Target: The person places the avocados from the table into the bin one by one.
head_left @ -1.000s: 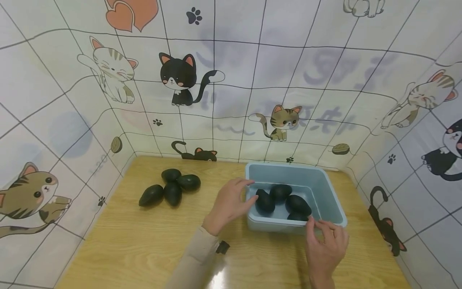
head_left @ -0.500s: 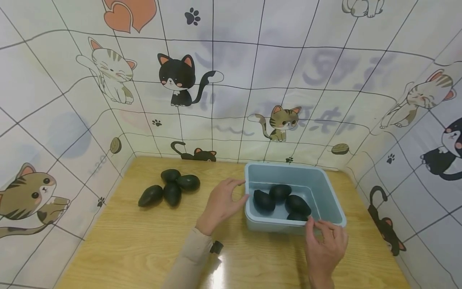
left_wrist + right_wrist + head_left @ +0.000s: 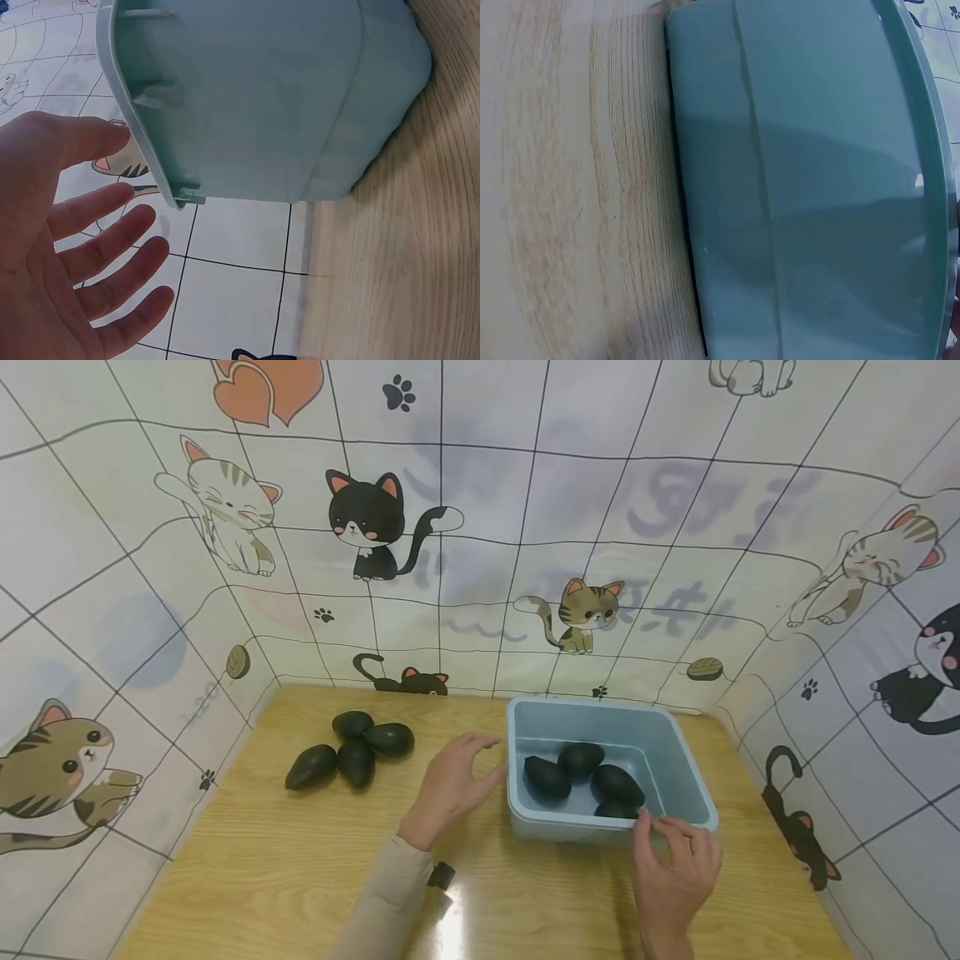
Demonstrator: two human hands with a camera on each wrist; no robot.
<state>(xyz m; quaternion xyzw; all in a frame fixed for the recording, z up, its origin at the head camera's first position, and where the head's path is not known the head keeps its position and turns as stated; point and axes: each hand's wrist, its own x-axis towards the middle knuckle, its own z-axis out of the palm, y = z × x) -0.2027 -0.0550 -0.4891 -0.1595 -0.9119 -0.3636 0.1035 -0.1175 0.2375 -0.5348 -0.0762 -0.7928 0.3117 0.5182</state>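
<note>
A light blue plastic bin [image 3: 611,831] stands on the table with several dark green avocados [image 3: 579,761] lying inside; its front wall partly hides one of them. My left hand [image 3: 448,785] hovers just left of the bin, fingers spread and slightly bent, holding nothing. In the left wrist view the fingers [image 3: 112,292] are apart, with the thumb close to the bin's rim [image 3: 139,127]. At the front right, my right hand [image 3: 677,872] pinches the bin's rim between thumb and fingers. The right wrist view shows mostly the bin's outer wall [image 3: 825,187].
Several more avocados [image 3: 356,763] lie in a cluster on the wooden table [image 3: 300,877], toward the back left. A cat-patterned cloth or sheet [image 3: 480,527] rises behind the table and along both sides. A small black object [image 3: 441,876] shows at the left wrist.
My left hand has drawn back leftward from over the bin's left edge, and the leftmost avocado inside has settled flatter. My right hand stays at the rim.
</note>
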